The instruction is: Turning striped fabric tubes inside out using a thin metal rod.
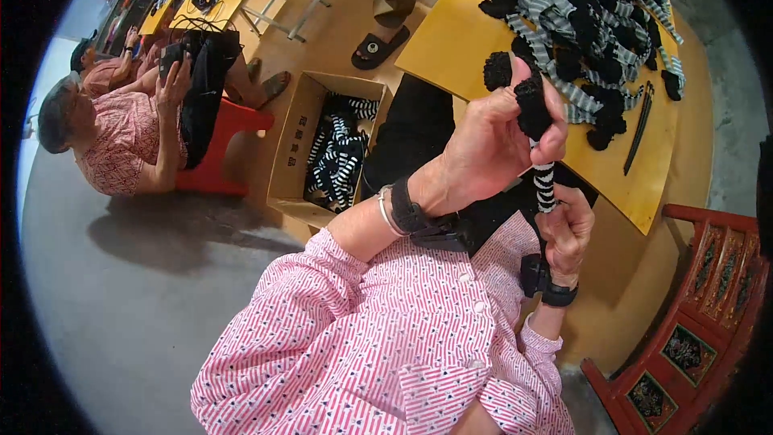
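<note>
In front of my chest I hold a striped knit tube (pixel 545 187), black and white, with a fuzzy black end (pixel 532 111). My left hand (pixel 483 149) is above, its fingers and thumb closed around the black end. Lower down, my right hand (pixel 567 229) pinches the striped end between thumb and fingers. Another black fuzzy tuft (pixel 498 71) shows just beyond the left fingers; I cannot tell whether it belongs to the same piece. On the yellow table (pixel 451 36) ahead lies a heap of similar grey-striped and black knit pieces (pixel 576 28).
Dark thin sticks (pixel 638 129) lie at the table's right side. A cardboard box (pixel 291 141) with striped knit pieces stands on the floor to the left. Farther left, a person sits on a red stool (pixel 229 149). A carved red wooden chair (pixel 684 314) is at right.
</note>
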{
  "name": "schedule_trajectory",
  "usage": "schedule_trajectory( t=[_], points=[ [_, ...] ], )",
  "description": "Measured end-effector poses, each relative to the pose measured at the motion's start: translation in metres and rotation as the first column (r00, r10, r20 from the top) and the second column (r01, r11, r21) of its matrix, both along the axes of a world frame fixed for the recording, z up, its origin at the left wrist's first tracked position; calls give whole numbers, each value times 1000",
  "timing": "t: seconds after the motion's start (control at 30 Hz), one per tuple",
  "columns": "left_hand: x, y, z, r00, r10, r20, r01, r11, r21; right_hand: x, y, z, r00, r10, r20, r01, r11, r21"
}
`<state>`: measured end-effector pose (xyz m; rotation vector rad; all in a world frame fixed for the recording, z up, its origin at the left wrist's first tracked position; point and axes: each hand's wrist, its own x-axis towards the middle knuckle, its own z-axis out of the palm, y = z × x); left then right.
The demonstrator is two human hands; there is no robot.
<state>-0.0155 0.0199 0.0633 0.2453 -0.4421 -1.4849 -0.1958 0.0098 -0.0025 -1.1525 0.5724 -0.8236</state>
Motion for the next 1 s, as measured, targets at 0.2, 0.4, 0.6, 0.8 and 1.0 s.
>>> schedule_trajectory(
  t=[0.2,0.4,0.6,0.8,1.0],
  points=[
    [1,3,0,997,-20,76,15,998,64,0,-3,2,999,23,-47,-26,996,-80],
    [-6,2,-4,998,15,66,-19,998,64,10,4,-3,1000,2,28,-1,999,-49],
    [-10,1,0,998,44,36,-44,999,20,12,4,3,998,9,70,-9,1000,4],
    [-7,-3,2,962,206,179,-195,978,-75,15,5,19,996,6,88,-20,988,156],
    [-1,-3,-1,834,346,430,-353,933,-68,7,5,10,999,9,-31,-9,1000,11]
  ],
)
